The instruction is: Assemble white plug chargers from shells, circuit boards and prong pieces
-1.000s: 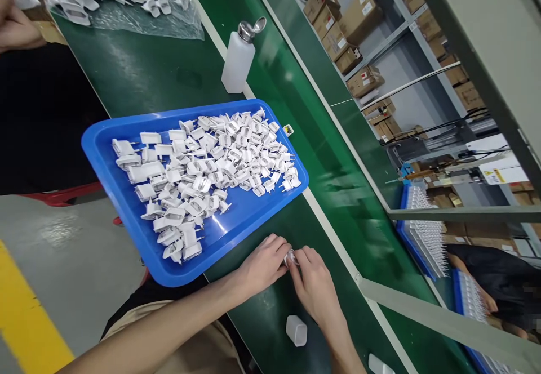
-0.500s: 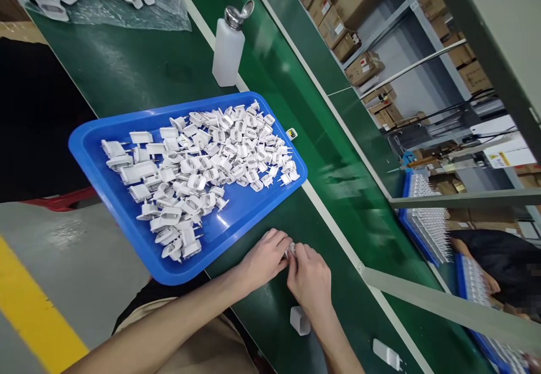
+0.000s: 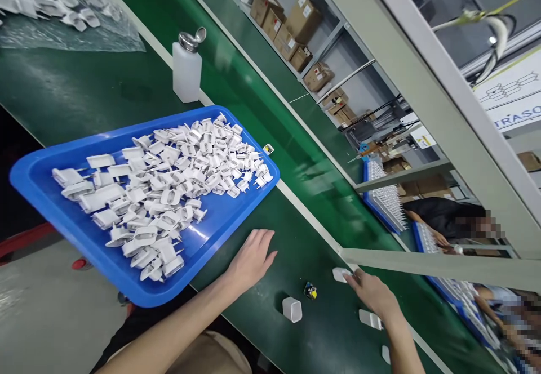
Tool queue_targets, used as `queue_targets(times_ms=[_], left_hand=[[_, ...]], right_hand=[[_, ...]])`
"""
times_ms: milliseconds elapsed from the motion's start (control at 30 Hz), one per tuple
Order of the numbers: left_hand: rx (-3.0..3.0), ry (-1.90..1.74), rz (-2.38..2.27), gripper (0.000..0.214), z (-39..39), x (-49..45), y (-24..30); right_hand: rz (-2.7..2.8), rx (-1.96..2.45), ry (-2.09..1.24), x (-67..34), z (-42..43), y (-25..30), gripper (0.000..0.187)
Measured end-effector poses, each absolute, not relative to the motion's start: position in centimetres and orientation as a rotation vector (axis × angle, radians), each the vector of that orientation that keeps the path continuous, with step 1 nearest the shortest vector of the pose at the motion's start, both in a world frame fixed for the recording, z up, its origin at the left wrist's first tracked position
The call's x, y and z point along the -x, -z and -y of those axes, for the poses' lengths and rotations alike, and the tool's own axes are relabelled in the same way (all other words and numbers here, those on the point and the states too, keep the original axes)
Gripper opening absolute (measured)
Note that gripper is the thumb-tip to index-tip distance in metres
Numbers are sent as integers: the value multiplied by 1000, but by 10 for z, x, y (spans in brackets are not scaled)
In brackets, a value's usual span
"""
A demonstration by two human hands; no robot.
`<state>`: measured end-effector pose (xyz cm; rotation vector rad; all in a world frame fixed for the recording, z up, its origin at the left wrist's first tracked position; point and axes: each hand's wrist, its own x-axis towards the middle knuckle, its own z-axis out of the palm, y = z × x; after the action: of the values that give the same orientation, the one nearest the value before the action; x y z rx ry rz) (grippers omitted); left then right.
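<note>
My left hand rests over the green bench beside the tray, fingers stretched out, holding nothing. Farther right, my right hand has its thumb and fingertips closed on the end of a white plastic plug part; whether this part is lifted off the bench I cannot tell. Between my hands lie a small circuit board with a yellow component and an open white charger housing. Near my right wrist is another white plug piece, with a smaller white piece below it, partly hidden by my forearm.
A blue tray heaped with white plug shells stands at left. Behind it are a white pump bottle and a clear bag of white parts. A green conveyor belt runs alongside, under a metal frame. Co-workers sit beyond.
My hands have parted: the right has moved right to the white plug part, while the left has opened. The circuit board now lies on the bench between them. The camera view has shifted right.
</note>
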<state>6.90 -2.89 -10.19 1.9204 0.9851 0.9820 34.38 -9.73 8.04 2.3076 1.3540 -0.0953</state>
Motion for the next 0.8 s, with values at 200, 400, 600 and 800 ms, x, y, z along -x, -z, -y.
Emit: queue_targets(times_ms=[200,400,600,800], left_hand=[[-1935,-989,-1006,33,29,-73,102],[-1995,-1018,-1022,32,27,-68,97],[-2012,-1038,-1053,33,25,-63,91],[-1900,-1029,-1089,53,31,-68,95]], right_hand=[[-1491,-2344,5,-317,47,-103,30],[-2100,-2177,153,-237,-130,-45,39],[-2227,-2062,246,-209,-209,-32,28],[-2030,-2220,182,-229,-110,-35,26]])
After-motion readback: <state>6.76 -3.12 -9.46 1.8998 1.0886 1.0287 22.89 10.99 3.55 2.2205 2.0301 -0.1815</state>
